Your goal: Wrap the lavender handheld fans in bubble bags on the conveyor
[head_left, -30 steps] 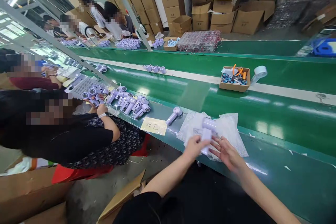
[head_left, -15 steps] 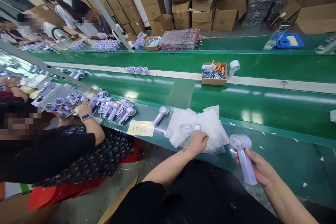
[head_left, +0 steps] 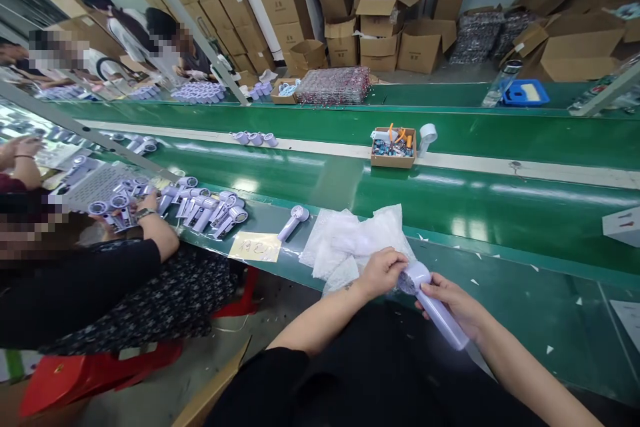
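My right hand [head_left: 445, 300] is closed around a lilac handheld fan [head_left: 440, 313], its round head toward my left hand and its handle slanting down to the right. My left hand [head_left: 384, 272] is pinched at the fan's head. A bubble-wrap bag [head_left: 343, 275] runs out from beneath that hand, its edge seemingly between the fingers; the fingertips partly hide it. Behind lies a pile of bubble-wrap bags [head_left: 325, 237], with a faint lilac shape inside the top one. Left of the pile, a single lilac fan [head_left: 294, 221] rests on the green bench.
A yellow handwritten paper [head_left: 255, 247] lies beside many lilac fans [head_left: 213, 207], where a seated co-worker [head_left: 115, 273] handles fans. Across the green belt [head_left: 280, 170] stands a small carton of parts [head_left: 393, 159], with a white fan [head_left: 427, 137] beside it. White scraps dot the bench at right.
My right hand has brought the fan leftward and tilted it. My left hand has moved right from the pile to the fan's head, and one bag has shifted toward me. The view has turned slightly right.
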A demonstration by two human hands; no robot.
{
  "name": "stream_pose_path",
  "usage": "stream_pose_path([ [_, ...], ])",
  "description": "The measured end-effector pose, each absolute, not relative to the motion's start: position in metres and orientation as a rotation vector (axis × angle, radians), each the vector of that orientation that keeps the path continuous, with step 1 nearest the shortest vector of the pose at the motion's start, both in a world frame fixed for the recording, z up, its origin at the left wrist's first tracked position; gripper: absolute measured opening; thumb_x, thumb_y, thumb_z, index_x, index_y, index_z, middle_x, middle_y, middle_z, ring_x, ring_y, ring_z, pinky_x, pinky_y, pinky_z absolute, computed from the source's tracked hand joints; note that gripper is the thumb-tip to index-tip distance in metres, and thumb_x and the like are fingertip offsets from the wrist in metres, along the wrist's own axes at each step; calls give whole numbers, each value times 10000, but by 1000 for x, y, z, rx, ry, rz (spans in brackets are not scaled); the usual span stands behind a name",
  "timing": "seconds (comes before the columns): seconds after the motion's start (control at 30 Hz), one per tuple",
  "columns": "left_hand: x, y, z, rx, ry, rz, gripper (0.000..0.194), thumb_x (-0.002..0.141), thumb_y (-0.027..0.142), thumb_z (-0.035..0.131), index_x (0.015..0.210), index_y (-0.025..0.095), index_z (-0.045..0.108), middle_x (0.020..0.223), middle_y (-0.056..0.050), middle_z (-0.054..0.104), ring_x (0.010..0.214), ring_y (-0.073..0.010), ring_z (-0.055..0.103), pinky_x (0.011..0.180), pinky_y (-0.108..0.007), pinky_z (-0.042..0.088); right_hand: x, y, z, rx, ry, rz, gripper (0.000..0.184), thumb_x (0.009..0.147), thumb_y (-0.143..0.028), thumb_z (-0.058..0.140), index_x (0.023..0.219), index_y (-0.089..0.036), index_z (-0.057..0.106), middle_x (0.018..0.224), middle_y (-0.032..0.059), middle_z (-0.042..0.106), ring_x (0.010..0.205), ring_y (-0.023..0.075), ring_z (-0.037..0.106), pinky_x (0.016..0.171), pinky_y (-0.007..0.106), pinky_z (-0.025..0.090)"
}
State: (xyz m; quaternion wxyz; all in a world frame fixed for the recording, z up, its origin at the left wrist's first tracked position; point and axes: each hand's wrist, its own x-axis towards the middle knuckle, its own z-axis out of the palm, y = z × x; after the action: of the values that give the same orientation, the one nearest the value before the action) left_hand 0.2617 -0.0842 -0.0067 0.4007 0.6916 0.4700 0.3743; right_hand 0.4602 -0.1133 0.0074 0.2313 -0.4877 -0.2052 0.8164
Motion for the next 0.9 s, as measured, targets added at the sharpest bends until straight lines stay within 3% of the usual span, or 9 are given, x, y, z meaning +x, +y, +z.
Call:
stream_pose_path([
  [0.07,269,-87,-4,1964,1143,979,184,858,204,467,847,136,637,750,-57,607,723,-148,563,713,-271,474,460,-115,14,-1382,-618,2190,387,675,-338,764,940,-201,518,782,0,624,658,168,648,535,272,528],
  [0.23,267,-95,17,2665,864,790,230,857,151,395,966,132,597,738,-73,556,750,-190,540,715,-334,467,461,-117,31,-1321,-629,2078,713,614,-299,794,1228,-301,430,948,5,642,616,167,642,512,300,529],
  [0.43,273,-101,27,2867,747,811,222,873,143,413,973,101,607,726,-75,556,691,-183,521,639,-320,451,460,-132,31,-1381,-363,1978,478,664,-264,771,1048,-282,486,769,-35,638,628,176,646,542,304,541],
  [0.63,288,-91,24,2799,378,551,220,902,213,413,862,190,629,739,-64,574,708,-174,540,694,-304,457,453,-138,34,-1415,-156,1959,502,575,-208,787,966,-278,478,674,-55,631,578,182,651,511,279,539],
  [0.77,281,-96,23,2570,757,471,252,890,183,367,1033,117,564,893,-111,608,851,-198,580,772,-299,480,452,-140,37,-1512,-58,1807,469,594,-269,786,930,-293,460,680,-49,642,572,188,648,526,309,557],
  [0.9,284,-97,32,2238,942,270,253,828,241,469,1067,168,504,958,-64,638,867,-191,611,758,-282,488,452,-154,39,-1653,-28,1716,384,566,-304,800,742,-248,463,566,-45,582,481,142,573,437,242,498],
])
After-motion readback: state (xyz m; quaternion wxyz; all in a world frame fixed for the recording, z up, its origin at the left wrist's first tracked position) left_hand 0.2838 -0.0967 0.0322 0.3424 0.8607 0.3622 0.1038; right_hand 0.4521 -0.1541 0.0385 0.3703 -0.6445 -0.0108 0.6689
